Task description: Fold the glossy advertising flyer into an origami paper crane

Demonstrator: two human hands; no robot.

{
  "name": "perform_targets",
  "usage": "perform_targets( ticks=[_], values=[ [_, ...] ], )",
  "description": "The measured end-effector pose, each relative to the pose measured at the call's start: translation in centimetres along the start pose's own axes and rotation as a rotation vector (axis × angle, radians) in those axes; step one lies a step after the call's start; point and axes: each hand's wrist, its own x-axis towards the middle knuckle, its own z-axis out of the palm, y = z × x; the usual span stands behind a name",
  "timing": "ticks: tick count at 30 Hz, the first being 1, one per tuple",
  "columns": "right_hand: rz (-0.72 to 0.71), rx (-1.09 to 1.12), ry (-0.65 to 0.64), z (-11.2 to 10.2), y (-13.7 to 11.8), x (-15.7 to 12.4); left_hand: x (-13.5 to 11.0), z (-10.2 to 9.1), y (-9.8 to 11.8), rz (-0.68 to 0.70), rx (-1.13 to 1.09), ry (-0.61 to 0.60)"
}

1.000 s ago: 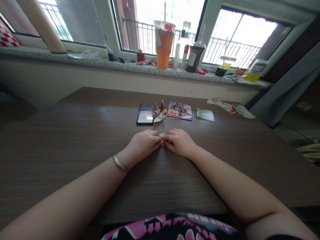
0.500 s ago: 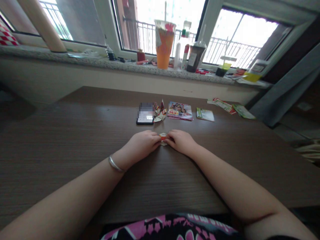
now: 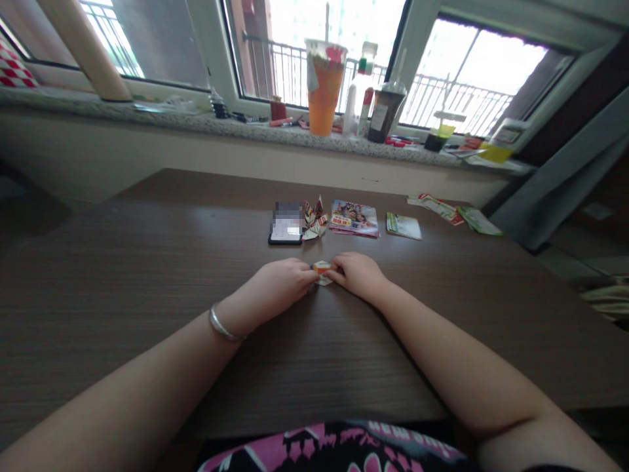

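Note:
My left hand (image 3: 275, 288) and my right hand (image 3: 358, 275) meet at the middle of a dark wooden table (image 3: 147, 262). Between their fingertips they pinch a small folded piece of printed paper (image 3: 322, 272), white with orange and red, resting on the tabletop. Both hands have curled fingers pressed on the paper from either side. A silver bangle (image 3: 220, 324) sits on my left wrist. Most of the paper is hidden by my fingers.
Beyond my hands lie a phone (image 3: 285, 229), a finished folded paper figure (image 3: 314, 221), a colourful leaflet (image 3: 354, 218) and more leaflets (image 3: 403, 225) to the right. The windowsill (image 3: 196, 121) holds an orange cup (image 3: 323, 85), bottles and small clutter.
My hands have drawn slightly apart and shifted a little away from me, showing a bit more of the folded paper between the fingertips.

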Motion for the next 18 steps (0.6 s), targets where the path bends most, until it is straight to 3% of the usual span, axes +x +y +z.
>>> perform_targets(
  ticks=[18],
  values=[
    [0.121, 0.068, -0.008, 0.38, 0.18, 0.24, 0.09, 0.06, 0.59, -0.027, 0.067, -0.013]
  ],
)
